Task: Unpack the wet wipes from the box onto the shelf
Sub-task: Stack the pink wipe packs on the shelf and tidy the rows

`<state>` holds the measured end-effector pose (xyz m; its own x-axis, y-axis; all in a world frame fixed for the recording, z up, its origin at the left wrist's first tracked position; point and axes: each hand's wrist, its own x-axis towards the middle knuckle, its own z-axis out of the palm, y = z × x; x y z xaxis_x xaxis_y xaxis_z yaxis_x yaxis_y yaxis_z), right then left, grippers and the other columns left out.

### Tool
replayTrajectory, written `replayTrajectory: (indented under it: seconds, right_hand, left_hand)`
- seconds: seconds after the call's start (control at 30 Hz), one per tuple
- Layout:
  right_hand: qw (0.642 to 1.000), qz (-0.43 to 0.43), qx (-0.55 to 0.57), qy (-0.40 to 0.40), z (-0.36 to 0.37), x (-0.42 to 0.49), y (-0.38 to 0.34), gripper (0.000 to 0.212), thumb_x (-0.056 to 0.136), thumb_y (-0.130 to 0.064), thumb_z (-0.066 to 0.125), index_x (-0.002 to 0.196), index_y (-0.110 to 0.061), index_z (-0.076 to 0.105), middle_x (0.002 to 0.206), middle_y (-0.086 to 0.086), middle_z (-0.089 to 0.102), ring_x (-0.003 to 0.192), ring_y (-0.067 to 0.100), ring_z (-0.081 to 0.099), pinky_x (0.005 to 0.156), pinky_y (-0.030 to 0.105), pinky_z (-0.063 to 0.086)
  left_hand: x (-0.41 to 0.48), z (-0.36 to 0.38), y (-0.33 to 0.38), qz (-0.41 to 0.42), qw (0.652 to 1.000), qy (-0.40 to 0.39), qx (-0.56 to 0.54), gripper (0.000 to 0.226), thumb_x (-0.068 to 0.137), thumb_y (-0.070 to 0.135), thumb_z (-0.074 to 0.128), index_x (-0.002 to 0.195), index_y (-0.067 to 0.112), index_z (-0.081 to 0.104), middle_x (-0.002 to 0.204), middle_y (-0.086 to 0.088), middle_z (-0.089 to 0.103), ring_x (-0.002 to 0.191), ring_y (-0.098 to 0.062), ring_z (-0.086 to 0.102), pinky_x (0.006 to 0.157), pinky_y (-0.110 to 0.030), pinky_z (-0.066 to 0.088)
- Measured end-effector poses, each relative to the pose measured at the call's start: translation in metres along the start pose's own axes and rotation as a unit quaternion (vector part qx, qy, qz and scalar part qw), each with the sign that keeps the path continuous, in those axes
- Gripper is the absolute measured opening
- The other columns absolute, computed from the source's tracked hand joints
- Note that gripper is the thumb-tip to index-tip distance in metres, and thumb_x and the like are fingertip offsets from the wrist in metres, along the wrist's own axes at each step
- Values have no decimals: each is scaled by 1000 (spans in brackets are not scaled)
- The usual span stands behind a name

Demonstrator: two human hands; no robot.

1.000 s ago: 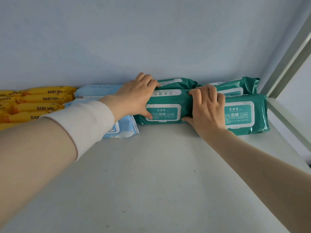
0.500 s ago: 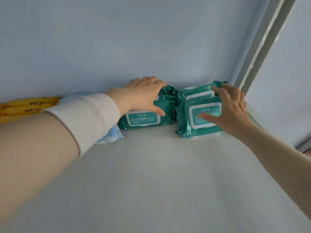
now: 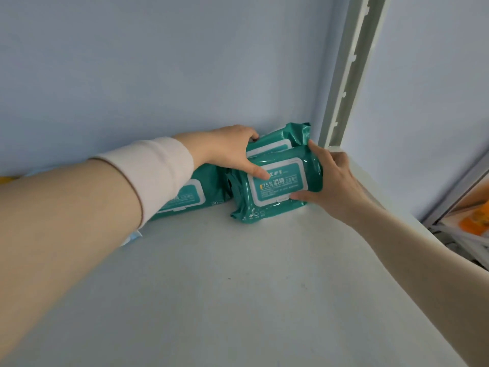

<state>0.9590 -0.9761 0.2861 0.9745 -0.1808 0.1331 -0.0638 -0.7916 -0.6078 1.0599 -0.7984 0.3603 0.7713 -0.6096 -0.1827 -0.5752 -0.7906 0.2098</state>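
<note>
Two stacked green wet wipe packs (image 3: 277, 186) lie in the back right corner of the white shelf (image 3: 238, 300). My left hand (image 3: 227, 152) holds their left end, thumb on the top pack's label. My right hand (image 3: 330, 181) grips their right end, fingers over the top and thumb at the front. Another green pack (image 3: 195, 194) lies to the left, partly hidden under my left wrist. The box is out of view.
A white slotted upright (image 3: 346, 72) stands just behind the right corner. The blue wall (image 3: 158, 75) backs the shelf. A light blue pack's corner (image 3: 133, 235) peeks below my left forearm. Orange items (image 3: 473, 221) sit on another shelf at far right.
My left hand moved from the left green pack onto the right stack. My right hand closed around the stack's right end. The view swung right, hiding the yellow packs.
</note>
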Motion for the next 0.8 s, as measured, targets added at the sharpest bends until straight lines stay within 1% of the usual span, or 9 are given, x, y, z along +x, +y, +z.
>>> replayTrajectory:
  seconds: [0.1,0.17,0.33,0.4,0.5,0.57,0.63,0.7,0.8]
  right_hand:
    - [999,2,23,41,6,-3,2,102,69,-28,80,148,-28,15,137,8,26,125,24,39,100,35,39]
    - [996,-2,38,80,13,-5,5,102,69,-28,80,148,-23,17,134,11,28,123,25,40,98,34,39]
    - [986,-23,62,155,34,-1,8,110,67,-25,82,149,-13,10,128,15,31,114,23,41,93,25,34]
    - [982,-23,76,171,40,4,8,112,66,-24,83,149,-11,9,125,14,31,108,18,40,92,22,32]
    - [976,-23,103,192,45,10,9,111,63,-23,85,147,-11,15,115,4,29,99,14,39,88,22,34]
    - [974,-11,142,176,42,11,11,112,61,-21,86,147,-16,14,116,0,29,101,14,42,88,23,36]
    - [972,-6,186,144,35,11,16,113,59,-18,87,146,-21,14,126,3,37,109,16,47,95,28,41]
    - [977,10,186,107,27,13,22,106,60,-19,86,145,-21,22,134,6,43,117,17,49,101,34,43]
    - [986,40,150,62,22,22,29,95,61,-23,85,141,-17,34,137,4,47,120,20,50,103,40,43]
  left_hand:
    - [0,-4,0,16,1000,9,3,85,65,51,75,136,19,41,134,2,49,118,-17,48,93,-22,34]
    - [0,-6,0,31,999,12,13,88,66,49,76,140,21,37,138,2,45,123,-17,44,94,-21,31]
    - [4,-6,-1,54,998,8,39,98,62,46,80,144,24,30,138,1,40,127,-16,39,99,-21,28]
    - [6,-5,-3,60,997,3,46,102,62,46,80,145,23,27,140,1,38,129,-15,37,100,-20,27]
    - [8,-3,-4,73,995,-2,67,112,59,46,82,148,20,18,146,0,31,136,-15,29,109,-24,23]
    - [7,1,-6,79,992,-4,96,116,60,47,81,149,20,12,149,0,24,139,-15,21,112,-26,19]
    - [7,5,-9,87,991,5,106,114,61,45,81,149,21,12,149,0,23,139,-15,20,114,-29,21]
    - [8,7,-12,95,990,14,99,110,63,43,81,149,22,14,147,1,24,137,-15,21,114,-32,25]
    - [10,6,-14,106,989,14,98,107,64,40,82,148,22,17,145,1,25,136,-15,21,113,-31,26]
